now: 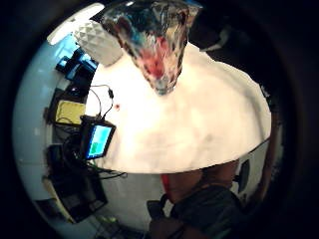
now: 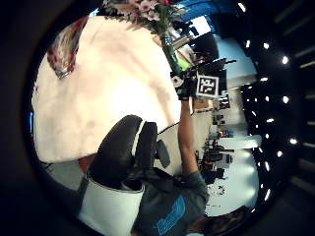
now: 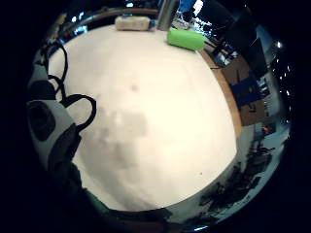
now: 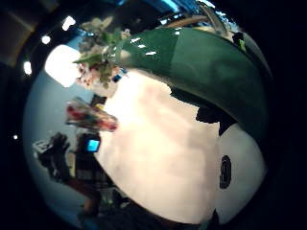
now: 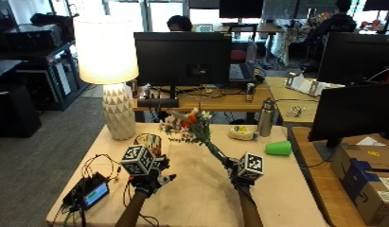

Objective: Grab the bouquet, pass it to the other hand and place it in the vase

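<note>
Task progress: about halfway, by judgement; pick-up done, bouquet off the table in 1 hand; placing in the vase not yet done; whether the pass to the other hand is done, not possible to tell.
Table (image 5: 200, 198): pale top, bare in the middle; far left, tall lamp (image 5: 112, 71) with white faceted base; near left edge, small device with lit screen (image 5: 93, 194) and loose cables.
Room: office; dark monitors on desks behind and at right; cardboard boxes at near right.
Bouquet (image 5: 191, 125): held up over the table centre, flowers tilted to far left, green wrapped stem running down to the right hand.
Vase (image 5: 148, 142): patterned, multicoloured, upright on the table, left of the bouquet, near the lamp base; nothing in it.
Right hand (image 5: 244, 172): fingers curled round the bouquet stem.
Left hand (image 5: 146, 177): above the table near the vase, fingers relaxed and apart, nothing in them.
Small things, far right: steel bottle (image 5: 264, 118), pale bundle (image 5: 243, 134), green cup (image 5: 279, 148) on its side.
</note>
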